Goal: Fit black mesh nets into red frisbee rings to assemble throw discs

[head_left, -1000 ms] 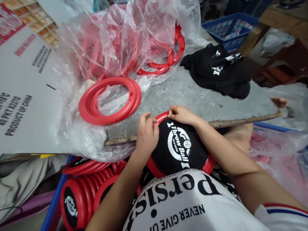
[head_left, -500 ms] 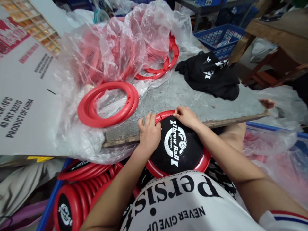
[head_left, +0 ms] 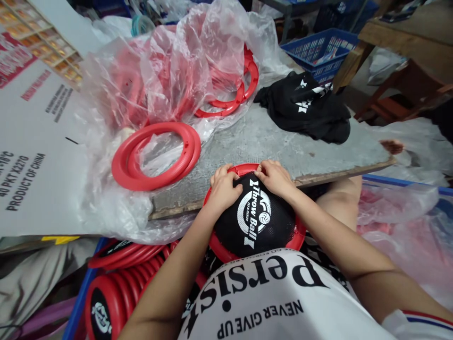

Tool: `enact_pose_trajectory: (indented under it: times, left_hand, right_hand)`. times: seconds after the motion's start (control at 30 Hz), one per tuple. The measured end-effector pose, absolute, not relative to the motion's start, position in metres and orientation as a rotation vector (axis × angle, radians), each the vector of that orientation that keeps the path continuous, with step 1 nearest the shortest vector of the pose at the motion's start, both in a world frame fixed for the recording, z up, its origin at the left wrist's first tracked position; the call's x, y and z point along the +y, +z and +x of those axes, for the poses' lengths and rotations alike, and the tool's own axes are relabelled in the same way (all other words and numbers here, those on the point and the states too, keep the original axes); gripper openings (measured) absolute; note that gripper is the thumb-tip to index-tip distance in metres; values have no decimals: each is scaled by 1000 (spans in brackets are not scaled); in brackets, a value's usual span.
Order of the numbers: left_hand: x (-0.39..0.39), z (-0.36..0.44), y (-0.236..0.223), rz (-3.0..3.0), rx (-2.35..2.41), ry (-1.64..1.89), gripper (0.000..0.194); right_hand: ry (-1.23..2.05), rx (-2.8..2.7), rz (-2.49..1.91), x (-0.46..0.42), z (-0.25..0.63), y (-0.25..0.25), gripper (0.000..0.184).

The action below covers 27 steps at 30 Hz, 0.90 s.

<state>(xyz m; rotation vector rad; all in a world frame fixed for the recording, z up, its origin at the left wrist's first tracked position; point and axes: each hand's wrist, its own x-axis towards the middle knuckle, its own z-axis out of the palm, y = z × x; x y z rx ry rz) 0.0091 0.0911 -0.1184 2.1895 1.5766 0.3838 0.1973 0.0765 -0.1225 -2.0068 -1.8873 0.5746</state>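
Note:
A red plastic ring leans between my body and the table's front edge. Across it lies a round black mesh cloth printed "Throw Ball" in white. My left hand grips the ring's upper left, fingers over the rim and thumb on the cloth. At the upper right of the rim, my right hand pinches the cloth's edge against the ring. A short stretch of bare red rim shows between the two hands. The lower edge of the ring is partly hidden by the shirt.
Two stacked red rings lie left on the grey table. Behind them, a clear plastic bag holds several more. Black printed cloths are piled at right. Finished red-and-black discs fill a blue-edged container at lower left; a carton stands left.
My left hand has shifted from the rim's outer left side onto the cloth's upper edge, its thumb now on the mesh. My right hand has moved slightly right and down.

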Motion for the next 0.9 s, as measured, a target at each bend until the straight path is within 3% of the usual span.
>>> enact_pose_trajectory:
  times: [0.27, 0.47, 0.67, 0.9]
  left_hand:
    - [111, 17, -128, 2014, 1474, 663, 10]
    - [113, 15, -138, 1954, 1433, 763, 11]
    - [111, 15, -140, 1956, 1447, 769, 11]
    - [108, 18, -136, 1958, 1487, 774, 14]
  right_hand:
    - [612, -1895, -1999, 77, 200, -123, 13]
    - [635, -2047, -1744, 105, 201, -110, 15]
    - [1025, -2076, -1671, 125, 191, -113, 3]
    - [1069, -1889, -1624, 120, 196, -129, 4]
